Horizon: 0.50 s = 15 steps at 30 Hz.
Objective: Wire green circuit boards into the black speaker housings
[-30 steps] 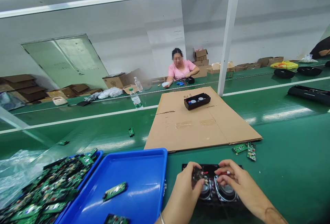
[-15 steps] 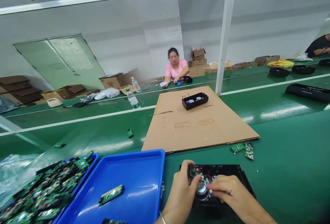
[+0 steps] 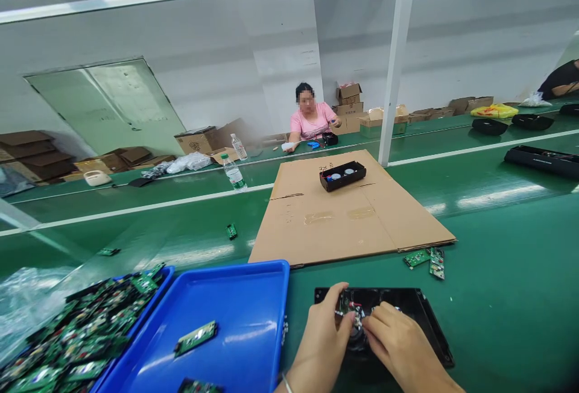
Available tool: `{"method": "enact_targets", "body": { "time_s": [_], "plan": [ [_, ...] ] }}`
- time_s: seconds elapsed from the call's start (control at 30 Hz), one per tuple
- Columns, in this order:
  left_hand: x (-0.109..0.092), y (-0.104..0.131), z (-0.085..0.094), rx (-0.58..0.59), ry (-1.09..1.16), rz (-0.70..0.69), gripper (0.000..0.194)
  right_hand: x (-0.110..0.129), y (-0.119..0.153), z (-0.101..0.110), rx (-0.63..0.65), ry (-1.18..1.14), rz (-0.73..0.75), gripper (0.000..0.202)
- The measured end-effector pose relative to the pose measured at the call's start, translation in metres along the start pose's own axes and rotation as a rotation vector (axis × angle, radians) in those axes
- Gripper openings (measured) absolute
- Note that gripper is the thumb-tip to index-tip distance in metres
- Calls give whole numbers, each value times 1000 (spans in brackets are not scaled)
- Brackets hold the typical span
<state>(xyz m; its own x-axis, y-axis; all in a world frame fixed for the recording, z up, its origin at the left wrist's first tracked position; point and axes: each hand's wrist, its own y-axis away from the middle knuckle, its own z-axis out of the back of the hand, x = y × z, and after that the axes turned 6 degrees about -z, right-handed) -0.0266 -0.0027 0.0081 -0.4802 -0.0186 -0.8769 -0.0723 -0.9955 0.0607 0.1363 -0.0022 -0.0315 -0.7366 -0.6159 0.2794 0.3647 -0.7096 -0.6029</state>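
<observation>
A black plastic housing lies on the green bench right in front of me. My left hand grips a small green circuit board between thumb and fingers over the housing's left part. At the board's edge my right hand is closed in a pinch, close to the left thumb. Red and white wires show between the hands; whatever the right fingertips pinch is too small and covered to make out. Beneath them a round speaker is mostly hidden.
To the left are a blue tray with circuit boards in it and another piled with boards. A cardboard sheet bears a black speaker box. Loose boards lie beside it. A co-worker sits across the bench.
My right hand has moved slightly left and closer to the board, its fingers more curled. The round speaker is more covered than before. Across the bench, the co-worker has raised one hand.
</observation>
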Motion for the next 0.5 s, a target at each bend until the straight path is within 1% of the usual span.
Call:
{"method": "enact_targets", "body": {
  "time_s": [0.13,0.23,0.4,0.5],
  "plan": [
    [-12,2,1,51,-134,-16,46,0,-2,0,-47,86,95,24],
    [-18,4,0,100,-153,-23,47,0,0,-3,-81,115,119,25],
    [-15,7,-2,78,-181,-74,41,2,2,-7,-68,132,129,25],
    [-15,8,-4,78,-197,-100,40,6,1,-5,-84,144,108,26]
  ]
}}
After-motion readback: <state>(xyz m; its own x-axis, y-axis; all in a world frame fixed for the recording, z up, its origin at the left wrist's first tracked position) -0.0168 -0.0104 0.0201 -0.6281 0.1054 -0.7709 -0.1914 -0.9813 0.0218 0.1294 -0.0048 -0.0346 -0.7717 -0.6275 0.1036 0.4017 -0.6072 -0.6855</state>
